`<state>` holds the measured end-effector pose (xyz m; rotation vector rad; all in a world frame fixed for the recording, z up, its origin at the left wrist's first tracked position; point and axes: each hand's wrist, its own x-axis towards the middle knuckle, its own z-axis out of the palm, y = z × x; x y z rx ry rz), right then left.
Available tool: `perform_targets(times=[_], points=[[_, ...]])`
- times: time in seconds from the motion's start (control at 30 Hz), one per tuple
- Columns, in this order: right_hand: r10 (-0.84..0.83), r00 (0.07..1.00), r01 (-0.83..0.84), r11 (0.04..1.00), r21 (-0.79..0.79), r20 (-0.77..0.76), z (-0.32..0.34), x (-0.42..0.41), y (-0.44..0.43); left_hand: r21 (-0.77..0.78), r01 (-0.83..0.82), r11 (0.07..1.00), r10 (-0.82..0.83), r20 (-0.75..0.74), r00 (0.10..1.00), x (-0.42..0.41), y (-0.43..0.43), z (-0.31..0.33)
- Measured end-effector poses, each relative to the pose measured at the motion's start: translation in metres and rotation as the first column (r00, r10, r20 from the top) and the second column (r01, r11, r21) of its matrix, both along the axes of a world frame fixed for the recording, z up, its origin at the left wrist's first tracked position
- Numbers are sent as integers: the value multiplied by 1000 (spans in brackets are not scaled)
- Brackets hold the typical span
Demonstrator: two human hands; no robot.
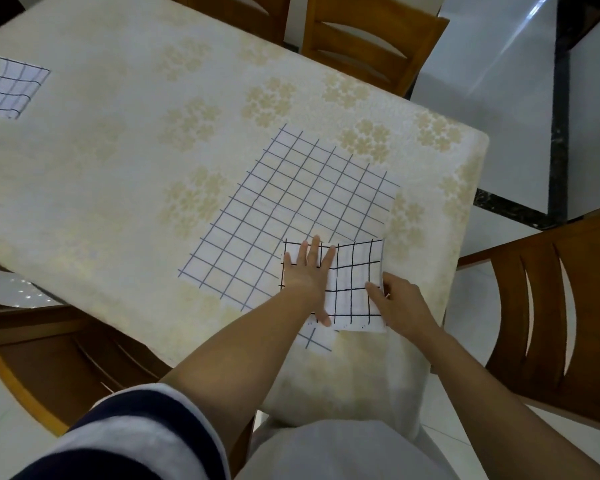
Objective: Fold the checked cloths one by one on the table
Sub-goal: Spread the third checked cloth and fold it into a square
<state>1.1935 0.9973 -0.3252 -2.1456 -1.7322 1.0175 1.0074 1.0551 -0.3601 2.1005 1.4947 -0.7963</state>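
A small folded white cloth with black checks (352, 282) lies near the table's right front corner, on top of a large spread checked cloth (291, 209). My left hand (307, 275) presses flat on the folded cloth's left half, fingers apart. At the folded cloth's right edge, my right hand (399, 299) pinches the fabric between thumb and fingers. Another folded checked cloth (13, 86) rests at the far left of the table.
The table (136, 150) wears a cream flower-patterned cover. Wooden chairs stand at the far side (371, 39), at the right (561, 306) and at the left front (49, 358). Glossy white floor tiles with dark bands lie to the right.
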Motion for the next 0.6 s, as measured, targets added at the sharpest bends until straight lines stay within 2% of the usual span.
perform_targets(times=[0.17, 0.27, 0.37, 0.47, 0.6], points=[[47, 999, -47, 998, 41, 15, 6, -15, 1, -17, -22, 1000, 22, -2, 1000, 2, -1, 2], [32, 999, -32, 998, 60, 4, 11, -27, 3, 10, -31, 999, 30, 53, 998, -1, -2, 3], [45, 999, -44, 996, 74, -20, 17, -42, 7, 75, -61, 995, 42, 225, 973, -14, -5, 4], [91, 996, -87, 990, 111, -27, 20, -61, 12, 134, -115, 984, 50, 415, 908, -44, -10, 9], [166, 981, -152, 979, 134, -98, 20, -93, 16, 47, -371, 927, 279, 573, 771, -90, -18, 4]])
